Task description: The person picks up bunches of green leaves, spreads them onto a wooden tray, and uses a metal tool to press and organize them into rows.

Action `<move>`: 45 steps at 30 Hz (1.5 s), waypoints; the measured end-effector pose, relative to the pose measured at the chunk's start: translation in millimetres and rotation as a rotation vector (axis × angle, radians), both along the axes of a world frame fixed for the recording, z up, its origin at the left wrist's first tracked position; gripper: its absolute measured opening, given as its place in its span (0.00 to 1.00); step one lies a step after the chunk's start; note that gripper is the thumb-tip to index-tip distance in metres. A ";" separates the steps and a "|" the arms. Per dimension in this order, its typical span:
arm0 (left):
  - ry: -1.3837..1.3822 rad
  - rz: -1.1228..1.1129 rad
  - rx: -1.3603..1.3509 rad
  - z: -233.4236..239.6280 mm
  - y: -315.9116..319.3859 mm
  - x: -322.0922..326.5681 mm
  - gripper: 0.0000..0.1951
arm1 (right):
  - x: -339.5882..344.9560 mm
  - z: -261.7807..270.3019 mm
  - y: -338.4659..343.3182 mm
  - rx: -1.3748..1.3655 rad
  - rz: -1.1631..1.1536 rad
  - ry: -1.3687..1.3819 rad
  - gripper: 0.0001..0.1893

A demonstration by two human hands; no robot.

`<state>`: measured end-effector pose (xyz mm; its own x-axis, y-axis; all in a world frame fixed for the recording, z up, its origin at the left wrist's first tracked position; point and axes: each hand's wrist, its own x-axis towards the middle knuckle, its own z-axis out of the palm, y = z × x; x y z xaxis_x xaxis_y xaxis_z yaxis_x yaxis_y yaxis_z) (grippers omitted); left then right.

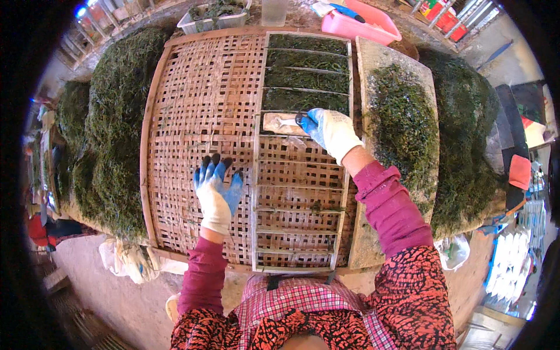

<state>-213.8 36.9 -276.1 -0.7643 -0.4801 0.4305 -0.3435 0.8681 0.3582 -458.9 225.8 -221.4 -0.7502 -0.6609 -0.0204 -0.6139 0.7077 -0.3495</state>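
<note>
My right hand (327, 130), in a white glove with blue-coated fingers, grips the pale handle of a rectangular pressing block (271, 124). The block sits in one compartment of a slatted frame (256, 197) lying on a woven bamboo mat (197, 109). Dark green seaweed-like strands (306, 78) fill the several compartments beyond the block. Through the nearer compartments the mat's weave shows, with a few green scraps on it. My left hand (216, 192), gloved the same way, is over the mat left of the frame, its fingers apart and holding nothing.
Right of the mat a board (365, 83) carries loose green strands (400, 118). Large heaps of the same material rise at the left (118, 131) and right (463, 140). Beyond the mat stand a grey tub (218, 22), a translucent container (274, 13) and a pink basin (363, 24).
</note>
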 end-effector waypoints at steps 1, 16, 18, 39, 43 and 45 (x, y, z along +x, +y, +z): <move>-0.003 -0.025 0.059 2.5 4.1 5.5 0.18 | -0.5 2.5 -2.0 0.032 0.013 0.006 0.20; 0.131 -0.337 0.155 14.8 86.4 12.1 0.18 | 18.2 -27.8 192.0 -1.074 -0.381 -0.239 0.28; 0.075 -0.323 0.165 16.2 92.5 13.2 0.17 | 32.2 -36.9 267.3 -1.212 -0.497 -0.216 0.24; -0.071 -0.321 0.105 31.4 390.4 -33.6 0.15 | -57.5 -73.4 559.5 0.057 -0.805 0.042 0.48; -0.080 -0.300 0.081 39.3 414.3 -30.2 0.14 | -75.7 -55.7 529.8 0.143 -0.631 -0.147 0.45; -0.097 -0.292 0.075 45.5 424.0 -34.9 0.13 | -82.9 -103.0 550.7 -0.042 -0.534 -0.050 0.41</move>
<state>-248.7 460.8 -230.6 -0.9104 -0.2615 0.3207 -0.1189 0.9076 0.4026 -541.9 776.5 -324.4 -0.9809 -0.1891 -0.0468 -0.1545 0.9016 -0.4039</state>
